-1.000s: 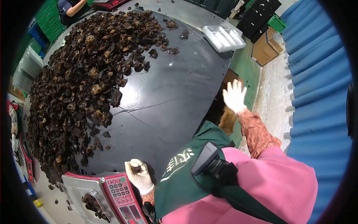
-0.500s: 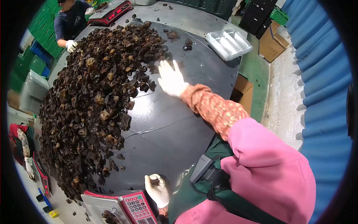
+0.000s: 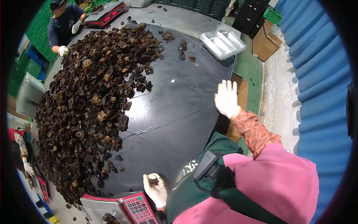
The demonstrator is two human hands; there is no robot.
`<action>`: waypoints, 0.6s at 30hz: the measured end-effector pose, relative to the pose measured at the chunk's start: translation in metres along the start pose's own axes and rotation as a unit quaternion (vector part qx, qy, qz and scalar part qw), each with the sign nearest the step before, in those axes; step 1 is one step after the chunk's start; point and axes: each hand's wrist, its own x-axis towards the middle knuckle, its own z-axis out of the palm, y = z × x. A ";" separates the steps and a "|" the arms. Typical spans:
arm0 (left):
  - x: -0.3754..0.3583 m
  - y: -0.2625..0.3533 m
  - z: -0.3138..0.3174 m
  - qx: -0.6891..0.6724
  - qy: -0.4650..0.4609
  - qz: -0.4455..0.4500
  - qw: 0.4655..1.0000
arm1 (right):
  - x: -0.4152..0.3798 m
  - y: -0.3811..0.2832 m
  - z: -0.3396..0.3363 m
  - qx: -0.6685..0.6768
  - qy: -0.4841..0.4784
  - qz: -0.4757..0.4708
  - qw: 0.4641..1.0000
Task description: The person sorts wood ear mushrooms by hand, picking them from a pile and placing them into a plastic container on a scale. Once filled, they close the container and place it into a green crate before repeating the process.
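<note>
A wide heap of dark brown, wrinkled wood ear mushrooms covers the far side of the dark grey table. My right hand, in a white glove, is at the table's right edge with its fingers stretched out and nothing held. Beside the scale, my gloved left hand is curled round a small dark piece, seemingly a wood ear mushroom. The red-rimmed scale carries a clear tray with some dark pieces in it.
Clear plastic trays stand at the table's far right corner, near a cardboard box. Another open carton sits below the right edge. Across the heap, one co-worker is near a scale; another's gloved hand shows at left.
My right hand has swept from beside the heap across to the table's right edge. Some loose pieces lie scattered below the far ones. My left hand stays curled by the scale.
</note>
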 end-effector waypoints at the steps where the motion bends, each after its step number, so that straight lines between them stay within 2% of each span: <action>1: 0.000 0.001 -0.001 0.017 -0.006 0.003 1.000 | -0.009 0.009 -0.011 -0.023 -0.096 0.023 0.995; 2: 0.000 0.002 -0.001 0.016 -0.003 0.000 1.000 | -0.016 0.017 -0.024 -0.046 -0.192 0.044 0.979; 3: -0.001 0.002 -0.001 0.014 0.000 -0.002 1.000 | -0.016 0.024 -0.043 0.013 -0.288 0.070 0.955; 5: 0.000 0.000 -0.007 0.025 -0.027 0.008 0.999 | -0.027 0.025 -0.046 0.074 -0.177 0.092 0.977; 6: -0.001 -0.003 -0.006 0.029 -0.032 0.003 0.999 | -0.022 0.021 -0.063 0.118 -0.154 0.082 0.978; 8: -0.004 -0.002 -0.002 0.031 -0.020 0.018 0.999 | -0.011 0.005 -0.044 0.144 0.052 -0.067 0.986; 9: -0.002 -0.002 -0.002 0.052 0.011 0.018 0.998 | -0.002 -0.012 -0.036 0.167 0.158 -0.141 0.963; 10: -0.006 -0.001 0.005 0.050 -0.004 0.025 0.998 | 0.010 -0.035 -0.046 0.208 0.134 -0.193 0.950; 12: -0.004 -0.009 0.006 0.036 0.086 0.047 0.994 | 0.031 -0.086 -0.082 0.272 0.084 -0.290 0.914; 14: -0.013 0.000 0.018 0.095 0.030 0.060 0.993 | 0.040 -0.152 -0.089 0.301 0.203 -0.407 0.839; 16: -0.013 -0.002 0.022 0.148 0.055 0.087 0.984 | 0.045 -0.217 -0.108 0.428 0.178 -0.497 0.733; 18: -0.010 -0.006 0.020 0.205 0.065 0.127 0.968 | 0.042 -0.274 -0.152 0.423 0.091 -0.552 0.713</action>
